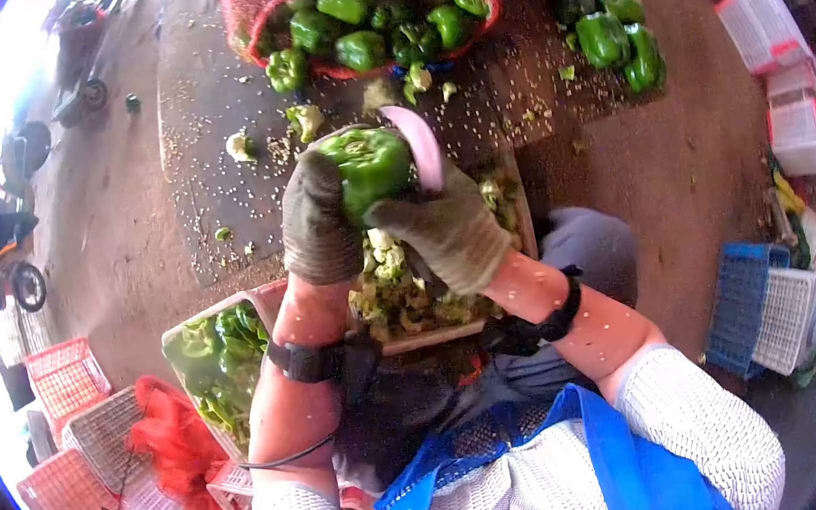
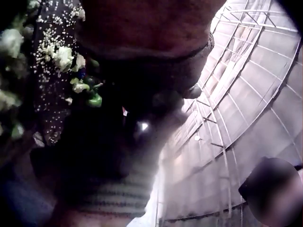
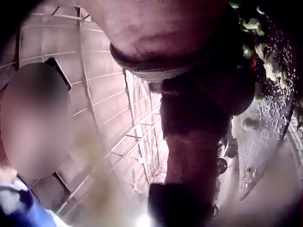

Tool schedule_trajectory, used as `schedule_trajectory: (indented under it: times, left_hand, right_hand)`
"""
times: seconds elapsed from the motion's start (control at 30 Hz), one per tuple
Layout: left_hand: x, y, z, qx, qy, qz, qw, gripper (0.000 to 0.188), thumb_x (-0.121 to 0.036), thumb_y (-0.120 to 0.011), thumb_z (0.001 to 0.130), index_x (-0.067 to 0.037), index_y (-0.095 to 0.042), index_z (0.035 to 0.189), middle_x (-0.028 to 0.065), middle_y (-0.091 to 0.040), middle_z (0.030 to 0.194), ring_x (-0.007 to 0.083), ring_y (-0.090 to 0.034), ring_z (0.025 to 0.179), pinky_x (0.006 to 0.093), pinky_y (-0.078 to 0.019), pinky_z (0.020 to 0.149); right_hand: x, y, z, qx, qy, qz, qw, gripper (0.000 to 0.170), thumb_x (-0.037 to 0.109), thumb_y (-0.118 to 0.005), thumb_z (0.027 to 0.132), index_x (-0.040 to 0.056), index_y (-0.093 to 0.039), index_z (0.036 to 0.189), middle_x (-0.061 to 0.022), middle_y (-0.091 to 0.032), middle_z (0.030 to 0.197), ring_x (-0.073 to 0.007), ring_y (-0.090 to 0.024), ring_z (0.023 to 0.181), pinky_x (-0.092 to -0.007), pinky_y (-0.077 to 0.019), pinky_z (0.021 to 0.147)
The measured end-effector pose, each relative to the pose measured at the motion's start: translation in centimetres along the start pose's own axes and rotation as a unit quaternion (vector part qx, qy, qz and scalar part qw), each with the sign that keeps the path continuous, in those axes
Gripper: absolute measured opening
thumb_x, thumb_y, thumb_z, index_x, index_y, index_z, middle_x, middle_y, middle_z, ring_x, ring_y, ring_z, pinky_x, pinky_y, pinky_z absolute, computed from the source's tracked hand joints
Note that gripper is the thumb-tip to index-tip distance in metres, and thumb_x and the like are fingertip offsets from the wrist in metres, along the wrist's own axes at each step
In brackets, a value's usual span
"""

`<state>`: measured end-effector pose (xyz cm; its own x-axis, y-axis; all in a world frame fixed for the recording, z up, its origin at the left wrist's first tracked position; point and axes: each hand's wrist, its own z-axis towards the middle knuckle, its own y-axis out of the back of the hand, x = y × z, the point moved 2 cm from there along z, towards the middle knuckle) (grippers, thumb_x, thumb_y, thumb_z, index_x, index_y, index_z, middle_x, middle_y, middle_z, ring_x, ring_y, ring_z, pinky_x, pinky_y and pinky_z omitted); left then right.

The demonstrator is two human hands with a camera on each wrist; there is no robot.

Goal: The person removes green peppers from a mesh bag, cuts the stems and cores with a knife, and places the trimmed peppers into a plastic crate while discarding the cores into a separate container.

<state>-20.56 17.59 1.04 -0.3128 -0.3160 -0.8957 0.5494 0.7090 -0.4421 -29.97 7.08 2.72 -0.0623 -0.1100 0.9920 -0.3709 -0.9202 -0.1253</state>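
Note:
In the head view my gloved left hand (image 1: 313,215) grips a large green bell pepper (image 1: 371,174) from its left side. My gloved right hand (image 1: 455,229) holds a knife (image 1: 419,148) whose pale, curved blade rises beside the pepper's right side, blurred. The right thumb lies against the pepper's lower side; the knife's handle is hidden in the glove. Below both hands stands a crate of pale pepper cores (image 1: 387,293). Both wrist views are dark: the left glove (image 2: 118,161) and the right glove (image 3: 199,104) appear mostly in shadow.
A red mesh sack (image 1: 245,17) of green peppers lies open ahead, with loose peppers (image 1: 605,39) to its right. Seeds and cut cores (image 1: 241,147) litter the dark board. A crate of cut peppers (image 1: 266,293) stands left; empty baskets (image 1: 67,369) and a blue crate (image 1: 736,303) flank me.

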Motion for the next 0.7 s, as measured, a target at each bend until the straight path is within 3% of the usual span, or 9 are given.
schedule_trajectory:
  times: [0.1,0.17,0.23,0.33,0.43,0.5,0.53,0.63,0.7]
  left_hand:
    - [-2.1,-1.2,-0.6,-0.002,-0.01,-0.133,0.991,0.08,-0.067,-0.054,0.087,-0.002,-0.048,0.132,0.012,-0.06,0.12,0.0239,-0.061,0.108,0.0397,-0.0513,0.095]
    - [-3.0,-1.4,-0.6,0.03,-0.031,-0.151,0.988,0.077,-0.06,-0.064,0.083,-0.003,-0.045,0.133,0.0125,-0.059,0.122,0.0255,-0.06,0.11,0.0433,-0.0505,0.097]
    - [-2.8,-1.1,-0.8,0.036,-0.021,-0.147,0.988,0.075,-0.054,-0.069,0.083,-0.002,-0.046,0.131,0.0124,-0.059,0.122,0.0252,-0.059,0.111,0.0418,-0.0501,0.097]
    - [-2.9,-1.7,-1.0,0.032,-0.061,-0.027,0.997,0.071,-0.048,-0.071,0.085,-0.003,-0.046,0.134,0.0115,-0.058,0.125,0.021,-0.056,0.113,0.0353,-0.0466,0.099]
    - [-3.6,-1.9,-1.5,0.043,-0.125,0.197,0.971,0.074,-0.04,-0.075,0.084,-0.005,-0.042,0.141,0.0086,-0.058,0.123,0.0163,-0.054,0.112,0.0324,-0.0457,0.097]
    - [-3.8,-2.3,-1.7,0.132,-0.036,0.146,0.98,0.08,-0.03,-0.084,0.076,-0.005,-0.043,0.14,0.0064,-0.059,0.119,0.0154,-0.056,0.108,0.0321,-0.048,0.094]
    - [-4.6,-2.6,-2.2,0.135,-0.074,0.229,0.961,0.087,-0.023,-0.089,0.069,-0.006,-0.043,0.141,0.0051,-0.059,0.117,0.0159,-0.057,0.106,0.0321,-0.0495,0.092]
    - [-3.9,-1.3,-2.4,0.086,-0.03,0.315,0.945,0.087,-0.022,-0.087,0.07,-0.006,-0.041,0.142,0.0061,-0.058,0.119,0.0164,-0.056,0.109,0.0327,-0.048,0.095]
    - [-4.1,-1.1,-2.9,0.113,0.046,0.094,0.988,0.081,-0.019,-0.084,0.074,-0.004,-0.042,0.141,0.0071,-0.055,0.126,0.0168,-0.053,0.115,0.033,-0.0447,0.101]
  right_hand:
    - [2.1,1.1,-0.7,0.043,0.01,0.012,0.999,0.089,0.05,-0.074,0.081,0.0024,-0.033,0.144,-0.0166,-0.058,0.125,-0.0275,-0.056,0.118,-0.0368,-0.044,0.099]
    - [3.8,1.5,-1.2,0.06,0.0,0.013,0.998,0.093,0.055,-0.071,0.081,0.0028,-0.03,0.146,-0.0161,-0.057,0.127,-0.0251,-0.055,0.121,-0.0346,-0.0418,0.102]
    - [3.8,2.0,-1.0,0.085,0.056,-0.101,0.99,0.083,0.035,-0.078,0.081,0.0032,-0.035,0.145,-0.0143,-0.056,0.132,-0.0231,-0.053,0.124,-0.0339,-0.0406,0.104]
    - [3.9,1.5,-1.1,0.076,0.016,-0.075,0.994,0.076,0.027,-0.078,0.08,0.0052,-0.039,0.142,-0.0155,-0.054,0.134,-0.0233,-0.053,0.125,-0.034,-0.0437,0.101]
    - [2.5,1.0,-0.8,0.037,0.089,-0.22,0.971,0.065,0.02,-0.076,0.079,0.0048,-0.045,0.135,-0.0155,-0.059,0.125,-0.0252,-0.058,0.118,-0.0359,-0.0474,0.097]
    - [2.1,0.7,-0.9,0.035,0.084,-0.193,0.977,0.06,0.014,-0.074,0.08,0.0047,-0.047,0.132,-0.0145,-0.061,0.12,-0.0285,-0.061,0.111,-0.0367,-0.05,0.093]
    - [1.4,0.6,-1.0,0.038,0.074,-0.175,0.981,0.06,0.014,-0.074,0.08,0.0047,-0.046,0.133,-0.0142,-0.061,0.119,-0.0287,-0.062,0.11,-0.0366,-0.0502,0.093]
    - [1.1,0.5,-0.6,0.069,0.082,-0.148,0.983,0.062,0.015,-0.074,0.081,0.0051,-0.045,0.135,-0.0127,-0.061,0.122,-0.0245,-0.061,0.113,-0.0351,-0.049,0.095]
    - [2.1,1.6,-0.7,0.115,0.053,-0.177,0.976,0.066,0.016,-0.074,0.082,0.0053,-0.043,0.139,-0.0116,-0.06,0.126,-0.0206,-0.059,0.115,-0.0338,-0.047,0.099]
